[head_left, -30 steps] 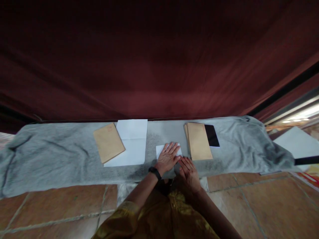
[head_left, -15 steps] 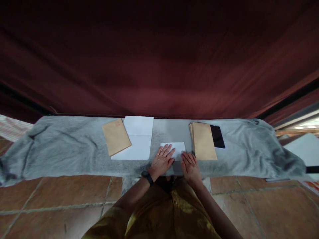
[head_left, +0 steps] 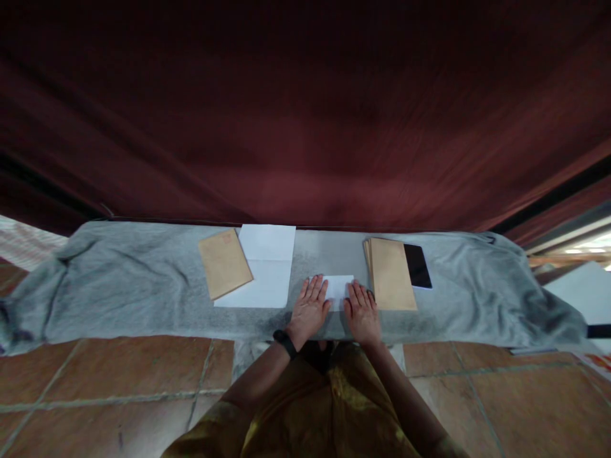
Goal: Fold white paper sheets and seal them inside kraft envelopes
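White paper point(head_left: 338, 287): the small piece lies flat on the grey cloth point(head_left: 143, 280), between the hands.
Left hand point(head_left: 308, 312): palm down, fingers extended and slightly spread, over the paper's left edge, pinching nothing visible.
Right hand point(head_left: 363, 318): palm down, fingers outstretched, fingertips at the paper's right edge; whether they press hard, I cannot tell.
Left wrist: dark wristband point(head_left: 285, 344).
Creased white sheet point(head_left: 268, 270): left of the hands, partly under brown envelopes point(head_left: 225, 264).
Right-hand stack point(head_left: 394, 273): more brown envelopes, fanned at their left edge, beside a dark-screened device point(head_left: 418, 266).
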Motion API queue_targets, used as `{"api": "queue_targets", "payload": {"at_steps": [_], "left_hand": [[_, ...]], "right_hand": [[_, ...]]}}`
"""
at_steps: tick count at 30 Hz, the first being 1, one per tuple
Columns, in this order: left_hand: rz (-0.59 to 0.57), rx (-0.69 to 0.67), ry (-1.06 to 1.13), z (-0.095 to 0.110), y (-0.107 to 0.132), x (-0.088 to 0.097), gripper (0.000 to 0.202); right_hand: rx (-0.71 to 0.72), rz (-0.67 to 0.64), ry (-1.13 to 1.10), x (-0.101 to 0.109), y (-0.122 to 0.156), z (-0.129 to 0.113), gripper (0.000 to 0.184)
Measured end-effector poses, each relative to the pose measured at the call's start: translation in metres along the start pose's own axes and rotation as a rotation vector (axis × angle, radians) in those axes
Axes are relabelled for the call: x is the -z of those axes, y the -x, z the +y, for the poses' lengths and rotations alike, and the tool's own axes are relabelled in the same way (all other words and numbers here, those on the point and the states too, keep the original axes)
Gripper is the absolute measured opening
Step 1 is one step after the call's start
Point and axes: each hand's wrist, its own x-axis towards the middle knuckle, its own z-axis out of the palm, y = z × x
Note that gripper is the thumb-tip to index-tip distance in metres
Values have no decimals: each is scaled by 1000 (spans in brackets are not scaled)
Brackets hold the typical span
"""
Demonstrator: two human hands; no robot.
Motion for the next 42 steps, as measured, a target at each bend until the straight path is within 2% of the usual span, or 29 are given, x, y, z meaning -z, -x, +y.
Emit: {"api": "queue_targets", "payload": {"at_steps": [4,7,12,17,20,32,42], "left_hand": [[-33,-119,74,28,-14,-6,53],[-35,-141,107,38,-23,-12,58],[-17,-141,73,21,-21,-15,66],[2,-81,31,-4,-9,-11,65],[3,-64,19,-11,-5,-9,64],[-49,-53,-11,-2,-5,-1,67],[-51,-41,2,-1,-5,0,67]], "right_hand": [[25,5,2,-1,2,1,55],[37,-27,14,-1,3,2,57],[10,-33,-10,-1,2,2,56],[3,20,-44,-3,1,1,54],[-8,18,-40,-3,0,1,53],[44,2,-20,-7,-6,-5,55],[203,-97,-84,17,37,-1,56]]}}
